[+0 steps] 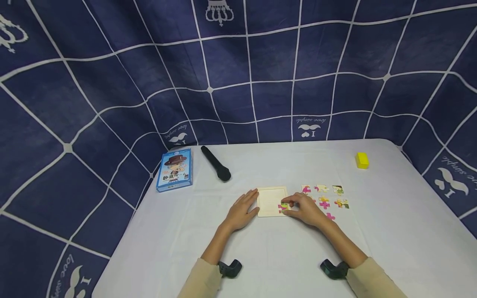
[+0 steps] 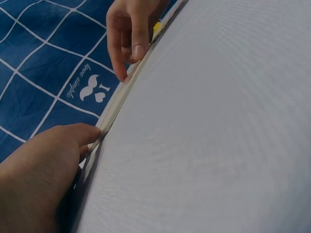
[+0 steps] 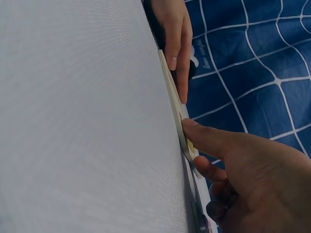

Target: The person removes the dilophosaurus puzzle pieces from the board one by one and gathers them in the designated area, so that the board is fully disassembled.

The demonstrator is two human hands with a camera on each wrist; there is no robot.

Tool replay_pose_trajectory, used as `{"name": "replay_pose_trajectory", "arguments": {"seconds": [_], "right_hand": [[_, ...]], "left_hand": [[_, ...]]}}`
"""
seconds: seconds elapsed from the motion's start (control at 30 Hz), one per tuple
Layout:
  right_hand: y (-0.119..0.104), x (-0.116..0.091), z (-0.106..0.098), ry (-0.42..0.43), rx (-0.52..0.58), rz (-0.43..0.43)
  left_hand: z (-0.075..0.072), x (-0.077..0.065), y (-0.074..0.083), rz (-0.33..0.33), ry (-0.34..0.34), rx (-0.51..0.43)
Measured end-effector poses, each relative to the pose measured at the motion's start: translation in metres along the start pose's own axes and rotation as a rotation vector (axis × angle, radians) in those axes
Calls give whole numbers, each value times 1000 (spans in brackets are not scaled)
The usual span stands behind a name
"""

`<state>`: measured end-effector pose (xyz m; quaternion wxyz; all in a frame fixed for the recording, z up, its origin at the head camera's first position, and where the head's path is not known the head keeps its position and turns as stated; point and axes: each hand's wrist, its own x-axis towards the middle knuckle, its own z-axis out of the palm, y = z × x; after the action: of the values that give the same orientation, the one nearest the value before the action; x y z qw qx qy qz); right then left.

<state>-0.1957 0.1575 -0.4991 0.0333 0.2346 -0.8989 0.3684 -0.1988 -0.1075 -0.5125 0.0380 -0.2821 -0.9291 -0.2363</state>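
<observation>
A pale, shallow puzzle tray (image 1: 269, 188) lies on the white table. At its lower right corner is a pink, green and yellow jigsaw piece (image 1: 281, 208), with my right hand (image 1: 306, 209) pinching it between thumb and fingers. In the right wrist view, the thumb (image 3: 206, 136) reaches over the tray's edge and partly covers the piece. My left hand (image 1: 240, 211) rests against the tray's left side, fingers extended toward the upper corner and thumb by the lower one. The left wrist view shows that thumb (image 2: 85, 132) touching the rim.
Several loose jigsaw pieces (image 1: 324, 204) lie in rows right of the tray, some partly behind the right hand. A blue card-game box (image 1: 174, 170) and a black microphone (image 1: 216, 164) lie at the back left. A yellow block (image 1: 362, 160) stands at the back right.
</observation>
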Motion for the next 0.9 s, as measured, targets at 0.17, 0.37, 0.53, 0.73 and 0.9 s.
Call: {"name": "replay_pose_trajectory", "arguments": {"seconds": [0.17,0.37,0.53,0.73,0.9], "right_hand": [[-1,-1,0,32,12,-13],[1,-1,1,53,53,-59],[1,0,2,31,124,-69],[1,1,3,21,178,-81],[1,0,4,62,183,-84]], "left_hand": [[0,0,1,-8,-8,3],[0,0,0,-9,-11,9],[-1,1,0,-12,-15,12],[0,1,0,-17,-17,11],[1,1,-1,-10,-15,12]]}}
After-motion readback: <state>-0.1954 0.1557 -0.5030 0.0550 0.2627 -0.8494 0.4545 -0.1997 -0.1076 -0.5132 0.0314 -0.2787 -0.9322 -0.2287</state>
